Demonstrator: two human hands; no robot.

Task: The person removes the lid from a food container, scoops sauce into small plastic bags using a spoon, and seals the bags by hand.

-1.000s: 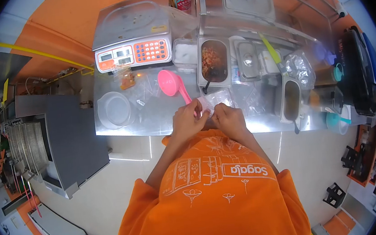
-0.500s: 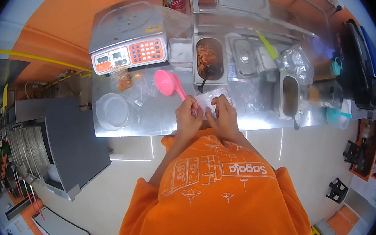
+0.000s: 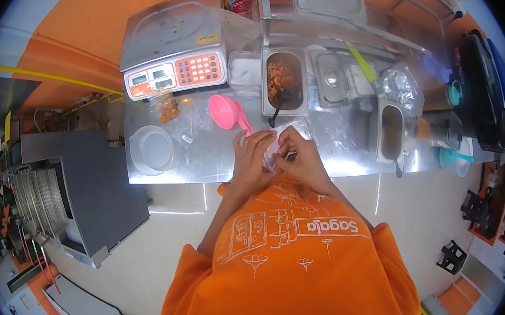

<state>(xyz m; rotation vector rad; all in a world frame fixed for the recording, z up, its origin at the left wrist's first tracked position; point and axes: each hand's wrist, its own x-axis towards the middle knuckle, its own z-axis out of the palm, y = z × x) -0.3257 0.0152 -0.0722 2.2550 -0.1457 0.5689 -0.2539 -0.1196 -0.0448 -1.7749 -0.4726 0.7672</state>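
At the table's front edge, both hands are on a small clear plastic bag (image 3: 271,151). My left hand (image 3: 252,162) holds it from the left, its fingers laid over the plastic and the thumb mostly hidden. With bent fingertips, my right hand (image 3: 302,157) pinches the bag from the right. A pink scoop (image 3: 224,112) lies just beyond my left hand, its handle pointing at my fingers. Straight ahead is a deep steel pan (image 3: 302,95) of reddish chopped food (image 3: 280,77), with a black-handled spoon (image 3: 274,118) resting in it. More clear plastic (image 3: 302,127) lies behind my right hand.
A weighing scale (image 3: 176,73) stands back left, above a packed bag of food (image 3: 167,107) and a translucent tub (image 3: 152,149). To the right are a lidded steel pan (image 3: 331,78), a green-handled tool (image 3: 361,61), crumpled clear plastic (image 3: 402,87) and a narrow pan of liquid (image 3: 391,129).
My left hand has gone from a curled grip to fingers stretched over the bag. My right hand has turned and pinches nearer the bag's middle. The bag now sits between both hands.
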